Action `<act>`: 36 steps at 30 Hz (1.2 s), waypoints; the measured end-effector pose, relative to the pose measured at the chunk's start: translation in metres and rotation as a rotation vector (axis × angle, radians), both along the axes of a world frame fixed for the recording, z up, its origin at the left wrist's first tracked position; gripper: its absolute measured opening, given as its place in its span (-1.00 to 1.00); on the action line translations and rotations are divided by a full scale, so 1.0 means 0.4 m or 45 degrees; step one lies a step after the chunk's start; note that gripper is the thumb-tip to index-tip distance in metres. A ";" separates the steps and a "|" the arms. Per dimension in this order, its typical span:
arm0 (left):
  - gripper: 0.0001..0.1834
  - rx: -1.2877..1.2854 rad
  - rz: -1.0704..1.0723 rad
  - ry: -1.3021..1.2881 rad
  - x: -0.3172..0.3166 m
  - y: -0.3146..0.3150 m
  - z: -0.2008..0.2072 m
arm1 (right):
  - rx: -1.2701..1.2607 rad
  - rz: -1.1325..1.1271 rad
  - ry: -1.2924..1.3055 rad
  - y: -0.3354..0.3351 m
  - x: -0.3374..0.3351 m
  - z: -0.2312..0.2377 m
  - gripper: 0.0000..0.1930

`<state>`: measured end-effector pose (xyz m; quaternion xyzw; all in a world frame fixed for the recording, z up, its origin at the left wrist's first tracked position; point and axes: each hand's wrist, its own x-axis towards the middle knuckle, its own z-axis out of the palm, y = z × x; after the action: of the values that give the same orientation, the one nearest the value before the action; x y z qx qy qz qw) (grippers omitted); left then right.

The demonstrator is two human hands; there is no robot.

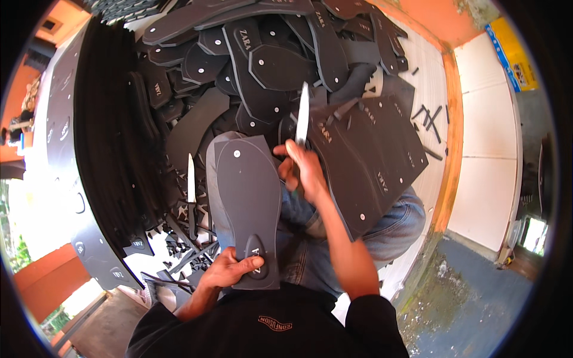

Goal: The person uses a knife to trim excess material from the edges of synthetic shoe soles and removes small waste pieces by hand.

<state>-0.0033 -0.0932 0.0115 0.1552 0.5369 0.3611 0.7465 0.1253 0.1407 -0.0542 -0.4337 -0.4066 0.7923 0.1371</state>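
Note:
My left hand grips the heel end of a dark grey foam piece marked with a sole outline, thumb on top and fingers underneath. The piece lies lengthwise over my left thigh, its wide end away from me. My right hand is closed round the handle of a knife, its bright blade pointing up and away. That knife is to the right of the foam piece and apart from it. A larger foam sheet printed with sole outlines rests across my right leg.
A second knife with a black handle lies left of my leg among foam scraps. Cut soles are heaped in front. Tall stacked dark sheets stand at the left. Thin offcut strips lie on the right, beside a wooden edge.

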 end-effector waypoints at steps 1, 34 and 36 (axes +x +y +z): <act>-0.61 -0.002 -0.147 0.096 -0.019 -0.010 -0.014 | 0.104 -0.186 0.178 -0.063 -0.007 0.035 -0.45; -0.60 0.222 -0.188 0.025 0.119 0.315 0.042 | 0.266 -0.180 -0.266 -0.070 0.277 0.184 -0.71; -0.54 0.235 -0.134 -0.005 0.134 0.313 -0.018 | 0.189 -0.155 -0.170 -0.073 0.287 0.207 -0.74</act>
<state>0.0503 0.0318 0.0043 0.2506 0.4909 0.3696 0.7481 0.2400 0.1113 0.0285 -0.4981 -0.4452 0.7196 0.1894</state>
